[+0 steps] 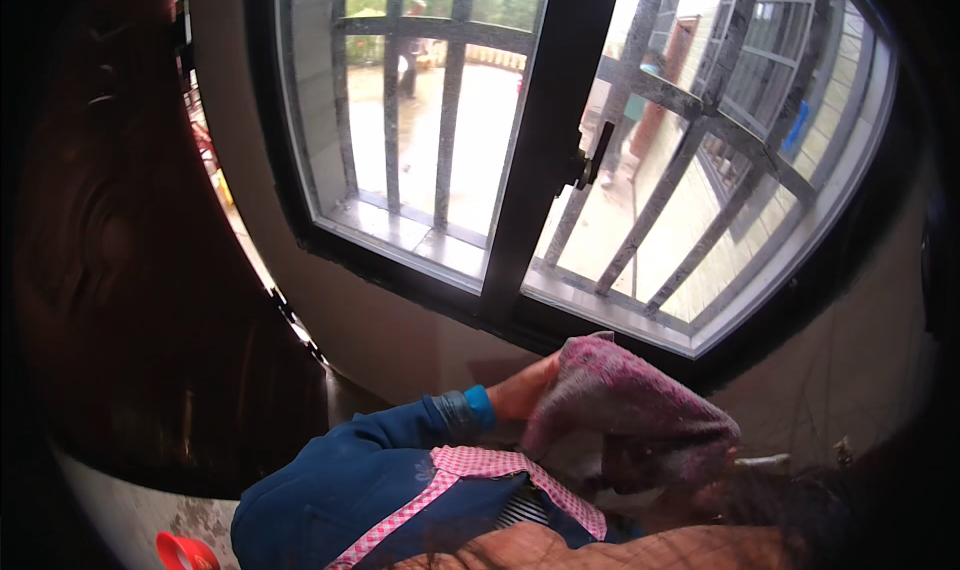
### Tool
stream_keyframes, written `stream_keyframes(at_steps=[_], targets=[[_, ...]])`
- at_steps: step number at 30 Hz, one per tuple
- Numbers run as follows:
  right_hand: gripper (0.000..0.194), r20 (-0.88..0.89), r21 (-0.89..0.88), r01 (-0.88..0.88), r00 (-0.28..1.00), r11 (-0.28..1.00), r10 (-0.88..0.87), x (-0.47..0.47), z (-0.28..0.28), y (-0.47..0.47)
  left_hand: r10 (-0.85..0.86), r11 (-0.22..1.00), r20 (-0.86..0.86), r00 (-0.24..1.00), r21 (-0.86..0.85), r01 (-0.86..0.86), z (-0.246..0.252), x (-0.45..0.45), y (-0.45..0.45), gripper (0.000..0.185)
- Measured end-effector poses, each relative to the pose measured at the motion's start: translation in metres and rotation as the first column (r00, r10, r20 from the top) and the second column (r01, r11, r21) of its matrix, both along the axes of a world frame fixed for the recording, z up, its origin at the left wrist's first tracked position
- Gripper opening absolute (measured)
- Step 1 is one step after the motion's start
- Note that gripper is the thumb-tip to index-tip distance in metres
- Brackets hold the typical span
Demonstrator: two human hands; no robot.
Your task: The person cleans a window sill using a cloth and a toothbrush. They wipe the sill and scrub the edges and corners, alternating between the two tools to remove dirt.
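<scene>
A pink and grey plush cleaning cloth point(630, 401) hangs in front of my chest, just below the window's lower frame. My left hand point(529, 388), coming out of a blue sleeve, grips its upper left corner. At the cloth's lower right side, my right hand point(709, 487) is in dark shadow and partly covered by cloth and strands of hair; it appears to hold that end. Close above is the dark frame point(517, 300) of a closed window, with a lever handle point(596, 157) on its middle post.
Metal bars point(450, 120) stand outside the glass panes. Beyond them are one person point(411, 52) at the left and another point(613, 154) at the right. A dark wooden door point(112, 270) stands at left. On the floor is a red plastic container point(184, 551).
</scene>
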State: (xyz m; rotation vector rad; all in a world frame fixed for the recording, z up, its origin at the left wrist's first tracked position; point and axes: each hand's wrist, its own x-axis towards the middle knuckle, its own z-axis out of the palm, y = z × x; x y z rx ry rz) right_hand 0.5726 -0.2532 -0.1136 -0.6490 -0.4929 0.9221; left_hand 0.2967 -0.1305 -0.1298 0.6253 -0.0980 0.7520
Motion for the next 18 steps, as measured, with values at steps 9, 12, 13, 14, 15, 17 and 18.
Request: stream_keyframes(at_steps=[9, 12, 13, 14, 15, 17, 18], targets=[[0.029, 0.261, -0.048, 0.118, 0.960, 0.992, -0.102, -0.040, -0.001, -0.006, -0.041, 0.972, -0.378, 0.925, 0.200, 0.124, -0.038, -0.017, 0.003, 0.046], [0.024, 0.463, -0.182, 0.223, 0.879, 0.958, -0.117, -0.036, -0.012, -0.012, -0.118, 0.992, -0.144, 0.983, 0.033, 0.124, -0.019, -0.010, 0.002, 0.064], [0.018, 0.506, -0.214, 0.251, 0.855, 0.944, -0.113, -0.037, -0.018, -0.010, -0.097, 0.994, -0.170, 0.981, -0.055, 0.089, -0.012, -0.008, 0.000, 0.066], [0.017, 0.524, -0.254, 0.252, 0.847, 0.934, -0.086, -0.039, -0.024, -0.009, -0.098, 0.990, -0.095, 0.991, -0.108, 0.088, -0.004, -0.003, 0.000, 0.063], [0.017, 0.528, -0.325, 0.256, 0.848, 0.910, -0.049, -0.040, -0.030, -0.009, -0.078, 0.985, -0.036, 0.996, -0.157, 0.072, 0.003, 0.002, 0.002, 0.060], [0.016, 0.481, -0.331, 0.249, 0.874, 0.910, -0.064, -0.037, -0.037, -0.010, 0.103, 0.990, -0.080, 0.991, 0.106, -0.094, 0.015, 0.015, 0.009, 0.059], [0.017, 0.514, -0.304, 0.331, 0.847, 0.893, -0.138, -0.034, -0.040, -0.009, 0.290, 0.899, -0.112, 0.950, 0.372, -0.231, 0.020, 0.026, 0.013, 0.060]])
